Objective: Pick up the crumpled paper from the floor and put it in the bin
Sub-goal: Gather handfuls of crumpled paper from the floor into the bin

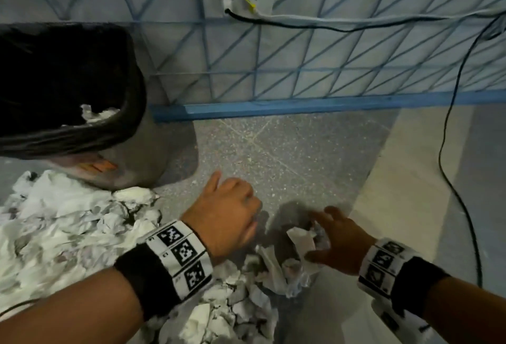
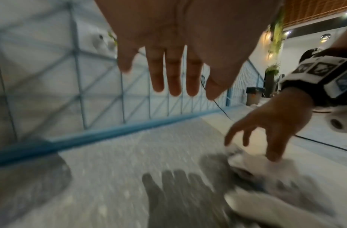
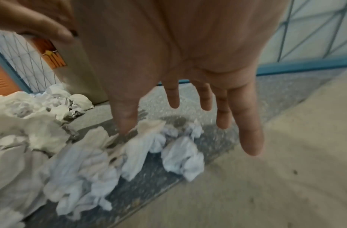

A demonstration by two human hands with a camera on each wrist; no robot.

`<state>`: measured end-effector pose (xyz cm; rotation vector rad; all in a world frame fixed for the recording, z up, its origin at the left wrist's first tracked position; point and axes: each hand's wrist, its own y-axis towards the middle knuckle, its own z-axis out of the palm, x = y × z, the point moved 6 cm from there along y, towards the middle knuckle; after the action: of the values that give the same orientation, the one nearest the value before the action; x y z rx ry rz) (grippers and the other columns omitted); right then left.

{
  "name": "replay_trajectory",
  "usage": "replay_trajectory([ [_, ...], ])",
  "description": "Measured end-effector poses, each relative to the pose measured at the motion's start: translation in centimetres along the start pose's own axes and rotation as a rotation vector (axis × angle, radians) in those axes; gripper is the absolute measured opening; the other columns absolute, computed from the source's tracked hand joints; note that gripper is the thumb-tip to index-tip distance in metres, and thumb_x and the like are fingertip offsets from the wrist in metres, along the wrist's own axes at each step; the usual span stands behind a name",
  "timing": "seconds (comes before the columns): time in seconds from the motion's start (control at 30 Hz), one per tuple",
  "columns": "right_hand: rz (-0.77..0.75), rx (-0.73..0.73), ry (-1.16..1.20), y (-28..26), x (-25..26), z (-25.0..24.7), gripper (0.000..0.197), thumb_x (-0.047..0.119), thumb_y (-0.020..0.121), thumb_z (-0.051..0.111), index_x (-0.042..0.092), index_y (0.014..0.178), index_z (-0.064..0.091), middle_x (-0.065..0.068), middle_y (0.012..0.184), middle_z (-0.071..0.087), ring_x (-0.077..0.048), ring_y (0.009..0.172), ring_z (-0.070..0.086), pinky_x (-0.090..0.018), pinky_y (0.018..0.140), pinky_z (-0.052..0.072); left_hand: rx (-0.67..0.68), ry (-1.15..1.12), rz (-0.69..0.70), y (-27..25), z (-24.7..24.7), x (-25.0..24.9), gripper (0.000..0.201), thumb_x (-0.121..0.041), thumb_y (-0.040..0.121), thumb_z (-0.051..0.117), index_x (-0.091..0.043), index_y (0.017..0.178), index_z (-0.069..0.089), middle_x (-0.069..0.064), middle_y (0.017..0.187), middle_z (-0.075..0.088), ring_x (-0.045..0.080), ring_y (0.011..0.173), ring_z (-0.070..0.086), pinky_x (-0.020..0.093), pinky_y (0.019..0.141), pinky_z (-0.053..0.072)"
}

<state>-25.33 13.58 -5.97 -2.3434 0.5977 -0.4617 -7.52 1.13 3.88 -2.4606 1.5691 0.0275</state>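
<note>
Two hands over crumpled paper on the floor beside the bin.

The bin [image 1: 153, 149], grey with a black liner, holds at least one white crumpled paper wad [image 1: 95, 113]. One bin, two hands; the loose wads are too many and too blurred to count. The crumpled paper [image 1: 302, 242] nearest the right hand is white, creased, lying on the speckled floor [image 1: 273, 157] right of the bin. The right hand [image 1: 338, 245] hangs over it, fingers spread, grasping nothing; the left hand [image 1: 227, 215] hovers between bin and paper, fingers straight, released.
</note>
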Motion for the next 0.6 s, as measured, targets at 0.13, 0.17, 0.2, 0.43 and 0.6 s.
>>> replay_trajectory([
  [0.13, -0.067, -0.023, 0.119, 1.4, 0.3, 2.1, 0.092, 0.07, 0.055, 0.068, 0.041, 0.134, 0.028, 0.001, 0.136, 0.031, -0.026, 0.112, 0.054, -0.04, 0.097, 0.047, 0.478, -0.127, -0.162, -1.1, 7.4, 0.0, 0.065, -0.054, 0.085, 0.048, -0.025, 0.14, 0.029, 0.004, 0.136, 0.038, 0.029, 0.124, 0.04, 0.044, 0.1, 0.041],
  [0.17, -0.059, -0.03, 0.101, 1.7, 0.3, 2.5, 0.089, 0.069, 0.058, 0.067, 0.042, 0.133, 0.028, 0.001, 0.137, 0.03, -0.028, 0.112, 0.053, -0.042, 0.097, 0.047, 0.487, -0.153, -0.195, -1.5, 8.3, 0.6, 0.069, -0.056, 0.084, 0.049, -0.027, 0.142, 0.025, 0.003, 0.138, 0.036, 0.029, 0.124, 0.039, 0.044, 0.1, 0.042],
  [0.2, -0.052, -0.052, 0.067, 1.9, 0.4, 2.9, 0.085, 0.069, 0.06, 0.065, 0.043, 0.133, 0.028, 0.0, 0.138, 0.029, -0.031, 0.114, 0.052, -0.043, 0.099, 0.045, 0.512, -0.186, -0.232, -2.1, 9.3, 1.3, 0.073, -0.057, 0.083, 0.051, -0.029, 0.144, 0.021, 0.002, 0.14, 0.033, 0.029, 0.126, 0.038, 0.043, 0.101, 0.042],
  [0.43, -0.07, -0.074, 0.02, 2.7, 0.5, 3.4, 0.048, 0.037, 0.081, 0.056, 0.036, 0.128, 0.044, -0.007, 0.13, 0.037, -0.036, 0.113, 0.053, -0.04, 0.099, 0.043, 0.617, -0.375, -0.337, -4.1, 13.8, 0.1, 0.083, -0.062, 0.068, 0.063, -0.04, 0.137, 0.023, -0.002, 0.139, 0.025, 0.03, 0.121, 0.041, 0.043, 0.098, 0.044],
  [0.6, -0.09, -0.04, 0.03, 2.3, 0.4, 3.1, 0.047, 0.029, 0.089, 0.049, 0.032, 0.135, 0.042, -0.009, 0.127, 0.041, -0.032, 0.111, 0.055, -0.032, 0.093, 0.043, 0.587, -0.355, -0.356, -4.3, 13.9, -0.5, 0.048, -0.038, 0.081, 0.057, -0.028, 0.125, 0.042, 0.001, 0.13, 0.031, 0.029, 0.11, 0.051, 0.033, 0.087, 0.044],
])
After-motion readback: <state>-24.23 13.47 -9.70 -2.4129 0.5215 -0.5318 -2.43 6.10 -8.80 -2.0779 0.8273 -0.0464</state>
